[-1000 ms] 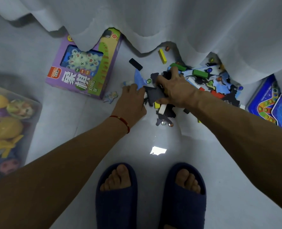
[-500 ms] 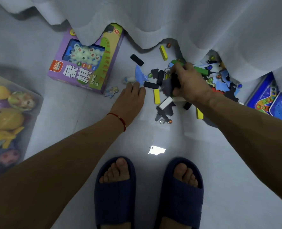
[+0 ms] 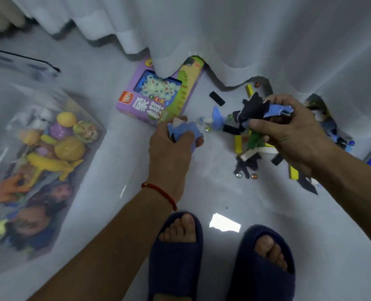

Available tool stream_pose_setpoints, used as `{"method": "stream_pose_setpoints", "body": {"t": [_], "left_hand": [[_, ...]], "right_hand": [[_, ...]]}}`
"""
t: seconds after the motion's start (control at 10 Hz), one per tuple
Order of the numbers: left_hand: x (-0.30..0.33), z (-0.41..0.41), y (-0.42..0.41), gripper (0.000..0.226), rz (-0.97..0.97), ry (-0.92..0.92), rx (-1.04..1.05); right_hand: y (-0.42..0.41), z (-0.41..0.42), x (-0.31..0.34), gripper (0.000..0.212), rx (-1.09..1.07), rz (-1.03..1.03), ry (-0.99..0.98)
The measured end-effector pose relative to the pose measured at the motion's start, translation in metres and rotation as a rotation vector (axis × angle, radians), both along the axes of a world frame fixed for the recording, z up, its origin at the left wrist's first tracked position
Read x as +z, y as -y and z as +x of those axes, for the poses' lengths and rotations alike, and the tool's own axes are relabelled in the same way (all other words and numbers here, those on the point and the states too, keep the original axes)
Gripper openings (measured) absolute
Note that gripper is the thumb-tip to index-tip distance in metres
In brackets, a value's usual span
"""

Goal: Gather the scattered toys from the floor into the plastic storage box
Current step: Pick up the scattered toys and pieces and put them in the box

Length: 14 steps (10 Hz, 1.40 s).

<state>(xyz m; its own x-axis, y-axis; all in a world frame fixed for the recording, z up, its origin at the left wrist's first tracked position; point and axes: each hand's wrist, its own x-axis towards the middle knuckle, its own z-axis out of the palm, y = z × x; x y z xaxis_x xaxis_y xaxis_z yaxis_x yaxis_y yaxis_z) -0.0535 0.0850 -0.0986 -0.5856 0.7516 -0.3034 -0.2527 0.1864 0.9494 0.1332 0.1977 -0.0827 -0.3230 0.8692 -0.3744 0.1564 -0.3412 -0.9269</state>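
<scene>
Both hands are up off the floor now, and both are loaded. A moment back the left hand [image 3: 171, 146] lay flat on the tiles beside the pile; now its fingers curl round a small clutch of blue pieces [image 3: 183, 130], lifted just in front of the purple game box [image 3: 158, 98]. The right hand [image 3: 289, 131], which was digging into the heap, has come away with a bigger bunch [image 3: 260, 109]: dark and blue flat shapes fanned out above the thumb, something green poking out below. It grips them tight, hovering over the pile.

The view has swung left as well, and that brings the storage box [image 3: 89, 148] well into frame at the left, its clear wall showing yellow, orange and purple toys already inside. It sits well apart from both hands, so the carry across looks like the next job.

Plenty stays on the floor: the pile [image 3: 245, 157] of yellow, white and black blocks, a few marbles near it, a black block [image 3: 216, 98] on its own and a yellow one [image 3: 249, 90] by the curtain [image 3: 223, 40] hem. More pieces lie half hidden under that hem at the right. I judge this one handful of several; loose bits could slip from the right hand's spread grip on the way.
</scene>
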Motion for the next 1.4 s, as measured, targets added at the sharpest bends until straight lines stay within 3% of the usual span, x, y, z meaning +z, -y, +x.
{"method": "stream_pose_setpoints", "body": {"t": [0.1,0.2,0.3,0.4,0.5,0.6,0.7,0.8,0.9,1.0,1.1,1.2,1.3,1.4], "left_hand": [[0.047,-0.035,0.034,0.020,0.049,-0.019,0.126],[0.088,-0.077,0.076,0.025,0.142,-0.080,0.343],[0.111,-0.123,0.120,0.028,0.114,-0.371,0.602],[0.112,-0.159,0.147,0.033,-0.006,-0.452,0.727],[0.109,-0.180,0.160,0.036,-0.206,-0.456,0.625],[0.113,-0.178,0.156,0.034,-0.276,-0.478,0.643],[0.122,-0.170,0.141,0.057,-0.163,-0.411,0.729],[0.091,-0.174,0.139,0.033,-0.146,-0.573,0.620],[0.077,-0.125,0.119,0.033,-0.065,-0.696,0.486],[0.064,-0.043,0.091,0.047,0.057,-0.654,0.162],[0.017,0.009,0.068,0.051,-0.060,-0.558,-0.221],[-0.025,0.047,0.047,0.050,-0.194,-0.506,-0.502],[-0.051,0.055,0.032,0.046,-0.299,-0.525,-0.662],[-0.067,0.057,0.018,0.044,-0.289,-0.680,-0.757]], "right_hand": [[0.020,-0.055,0.032,0.052,0.127,-0.082,-0.075],[0.045,-0.118,0.071,0.041,0.356,-0.122,-0.227],[0.073,-0.200,0.099,0.031,0.558,-0.211,-0.415],[0.106,-0.278,0.105,0.019,0.651,-0.341,-0.522],[0.128,-0.322,0.094,0.030,0.762,-0.296,-0.403],[0.133,-0.317,0.093,0.046,0.777,-0.208,-0.284],[0.118,-0.268,0.086,0.027,0.686,-0.161,-0.186],[0.090,-0.166,0.072,0.017,0.675,-0.046,0.110],[0.071,-0.049,0.043,0.019,0.557,0.021,0.534],[0.073,0.042,0.010,0.022,0.505,0.043,0.855],[0.086,0.066,-0.025,0.032,0.463,0.163,0.928],[0.089,0.043,-0.061,0.044,0.282,0.311,0.900],[0.083,0.012,-0.089,0.046,0.127,0.346,0.895],[0.082,0.004,-0.110,0.024,0.027,0.388,0.862]]}}
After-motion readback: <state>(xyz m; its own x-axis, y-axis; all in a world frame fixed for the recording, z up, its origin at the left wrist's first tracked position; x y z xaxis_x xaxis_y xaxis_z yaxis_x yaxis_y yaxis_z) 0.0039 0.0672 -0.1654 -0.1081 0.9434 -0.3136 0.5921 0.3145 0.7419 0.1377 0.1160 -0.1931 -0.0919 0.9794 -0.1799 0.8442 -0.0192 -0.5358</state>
